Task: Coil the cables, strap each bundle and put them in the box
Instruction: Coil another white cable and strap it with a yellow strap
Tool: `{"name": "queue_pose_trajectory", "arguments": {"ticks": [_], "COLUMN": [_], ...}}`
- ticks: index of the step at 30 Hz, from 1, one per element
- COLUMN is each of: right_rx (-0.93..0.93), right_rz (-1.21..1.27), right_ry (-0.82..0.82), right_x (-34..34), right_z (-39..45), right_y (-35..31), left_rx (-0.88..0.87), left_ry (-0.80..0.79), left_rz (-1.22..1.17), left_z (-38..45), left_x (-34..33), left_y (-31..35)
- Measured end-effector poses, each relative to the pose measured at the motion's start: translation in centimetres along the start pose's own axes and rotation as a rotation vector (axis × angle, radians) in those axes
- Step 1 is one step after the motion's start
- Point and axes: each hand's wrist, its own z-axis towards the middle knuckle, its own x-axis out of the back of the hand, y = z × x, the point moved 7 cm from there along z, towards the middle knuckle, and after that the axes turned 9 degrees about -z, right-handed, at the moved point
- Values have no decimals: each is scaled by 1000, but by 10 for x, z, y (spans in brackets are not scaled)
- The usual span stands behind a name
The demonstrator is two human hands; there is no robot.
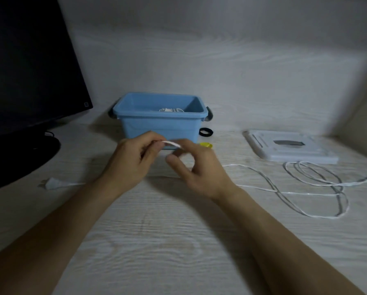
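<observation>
Head view, single frame, dim light.

Surface: pale desk (157, 241) with whitewashed wood grain, running back to a wall panel (199, 50) of the same finish; a second panel closes the right side, forming a corner.

Hands: left hand (133, 160) and right hand (199, 167) raised together just in front of the box, both forearms bare. A short stretch of white cable (171, 143) spans between them. The left thumb and forefinger pinch one end of that stretch; the right hand's fingers are curled round the other, though motion blur hides the exact contact.

Cable, remainder: lies loose on the desk, uncoiled, trailing right from the hands into several open loops (318, 188) near the right edge. A white two-pin plug (52, 184) rests on the desk to the left of the left forearm.

Box: blue plastic box (163, 122), open-topped, dark grey side handles, standing at the back centre of the desk near the wall. White cable bundle (170, 110) partly visible inside.

Straps: black strap ring (206, 132) on the desk just right of the box; small yellow item (206, 145) beside the right hand, mostly hidden, identity unclear.

Other: dark monitor (29, 60) on a round black base at left; flat white lid (291, 147) lying at right, behind the loops.
</observation>
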Motion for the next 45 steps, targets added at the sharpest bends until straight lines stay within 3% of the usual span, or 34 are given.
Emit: {"name": "queue_pose_trajectory", "arguments": {"ticks": [1,6,10,14,16,19,22,26,30,35,42,45], "right_rx": [0,-110,-260,-369,-368,-350,-323,-116,-18,-118,-4,40], "right_rz": [28,30,89,198,228,202,315,86,-10,55,58,52], "right_ry": [-12,251,373,408,353,197,-81,-354,-375,-361,-465,-433], "right_x": [-3,22,39,40,35,23,0,-27,-38,-37,-45,-45], "right_z": [0,-1,-8,-10,-9,-9,-9,-16,-17,-18,-24,-24], "right_y": [-3,10,28,41,44,41,35,16,2,-2,-19,-20], "left_rx": [5,199,320,833,938,946,896,835,780,705,639,629], "left_ry": [4,17,-116,-86,-14,129,279,352,364,416,415,370], "left_rz": [9,113,65,-810,-1069,-1244,-1349,-1375,-1321,-1229,-1126,-1009], "left_z": [0,-3,-6,-18,-20,-17,-12,-8,-6,-6,-7,-8], "left_x": [0,7,-8,-28,-24,-14,-6,-2,-6,-6,-15,-17], "left_y": [-1,-20,-19,-27,-29,-33,-36,-38,-34,-32,-28,-25]}}
